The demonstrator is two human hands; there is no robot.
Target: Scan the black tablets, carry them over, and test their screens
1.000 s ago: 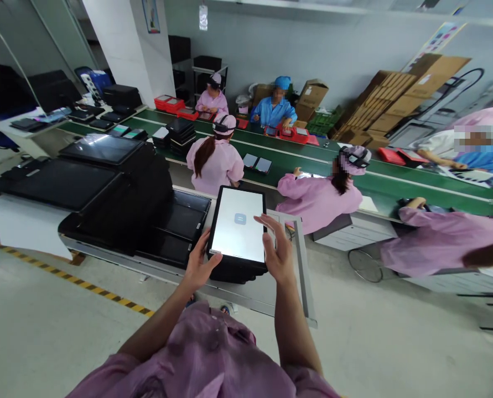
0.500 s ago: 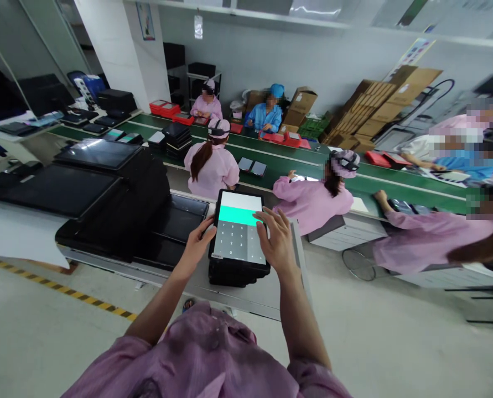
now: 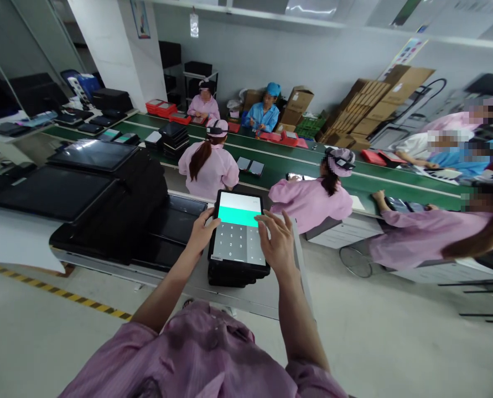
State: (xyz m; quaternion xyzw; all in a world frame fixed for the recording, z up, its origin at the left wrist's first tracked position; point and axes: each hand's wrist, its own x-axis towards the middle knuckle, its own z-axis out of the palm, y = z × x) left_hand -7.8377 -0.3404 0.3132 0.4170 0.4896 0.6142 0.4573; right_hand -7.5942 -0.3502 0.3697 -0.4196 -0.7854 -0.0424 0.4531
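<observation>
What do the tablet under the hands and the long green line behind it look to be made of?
Tablet: glossy glass front, lit with a keypad, in a matte black casing, probably plastic. Green line: smooth matte belt, likely rubber or PVC; white stripes run along it.

We are now seeing a keypad under a teal bar on the tablet point(image 3: 238, 235), replacing the white screen. Our right hand point(image 3: 276, 243) is sliding inward over the keys, and our left hand point(image 3: 202, 229) is gripping higher up the left edge.
</observation>
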